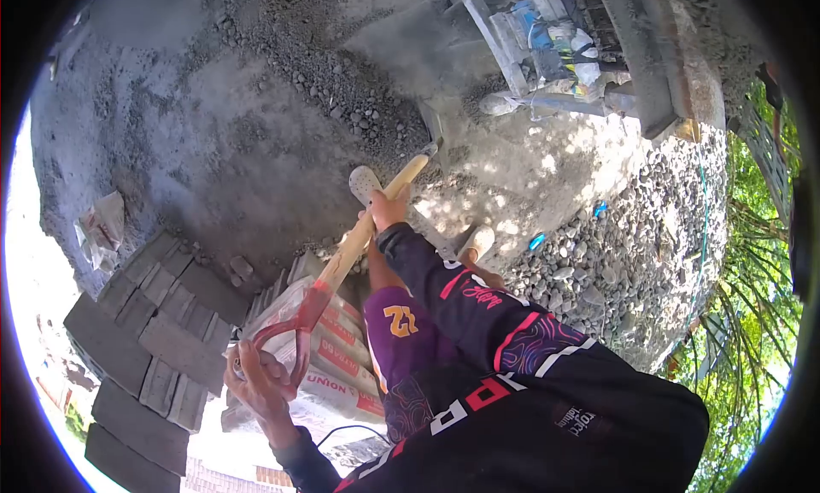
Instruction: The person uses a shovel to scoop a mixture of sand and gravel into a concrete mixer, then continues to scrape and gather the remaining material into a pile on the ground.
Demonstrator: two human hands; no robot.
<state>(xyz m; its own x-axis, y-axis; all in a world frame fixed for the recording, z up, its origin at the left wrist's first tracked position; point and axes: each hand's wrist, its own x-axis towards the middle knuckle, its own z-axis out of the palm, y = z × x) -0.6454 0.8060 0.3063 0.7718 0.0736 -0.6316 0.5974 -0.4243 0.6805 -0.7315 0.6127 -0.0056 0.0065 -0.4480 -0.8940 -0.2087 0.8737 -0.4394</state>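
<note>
Red-handled shovel (343,255): hazards at this position

Grip: the left hand (256,378) is closed on the red end handle (313,309); the right hand (389,209) is wrapped around the lower wooden shaft. The shovel slants downward, with its blade (434,137) at the ground beside the gravel (354,100). The blade is seen too narrowly to tell whether it carries a load.

1. Foot strike. One perforated shoe (365,184) is just beside the shaft, near the right hand. A sideways slip of the blade could bring it against the foot.
2. Snagging. The end handle appears close to the printed sacks (342,343). A low backward pull could catch or tear the wrapping, or pinch the left fingers.
3. Jarring. A buried stone could stop the blade abruptly and loosen either bare-handed grip.
4. Footing. Loose stones could roll underfoot and upset balance.
</note>
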